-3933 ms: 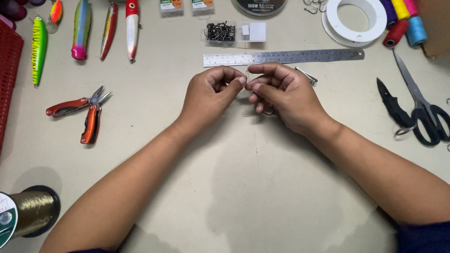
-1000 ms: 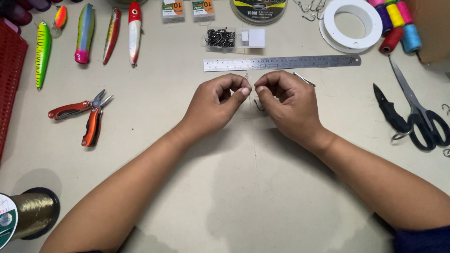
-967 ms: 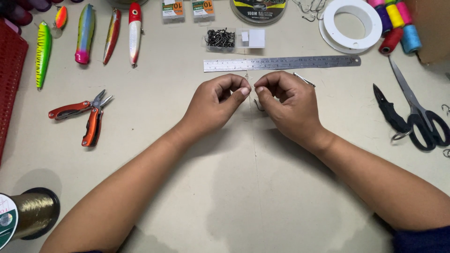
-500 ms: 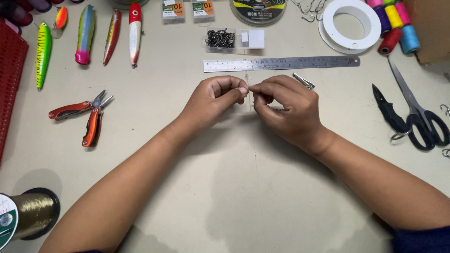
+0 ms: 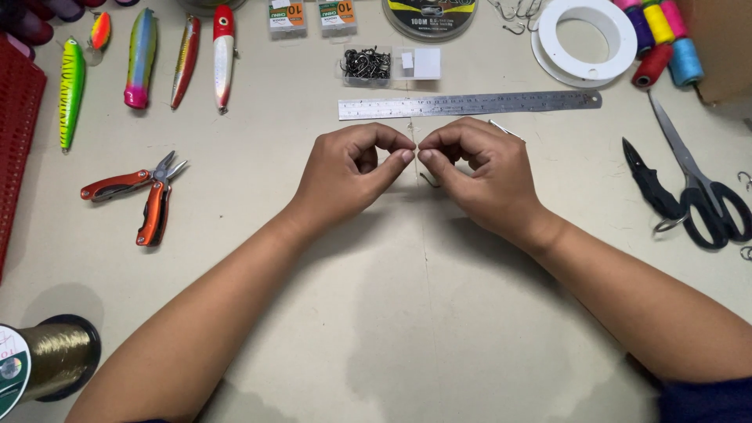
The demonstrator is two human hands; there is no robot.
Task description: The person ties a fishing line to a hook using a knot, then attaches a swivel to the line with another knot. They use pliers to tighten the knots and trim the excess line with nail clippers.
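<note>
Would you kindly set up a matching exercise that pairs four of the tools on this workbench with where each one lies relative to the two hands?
Things:
1. steel ruler
2. orange-handled pliers
3. black-handled scissors
4. spool of gold line

Places:
A. near bottom left corner, beside the left forearm
B. just beyond both hands, lying crosswise
C. far to the right of the right hand
D. out to the left of the left hand, handles spread

Pairs: 1-B, 2-D, 3-C, 4-A
</note>
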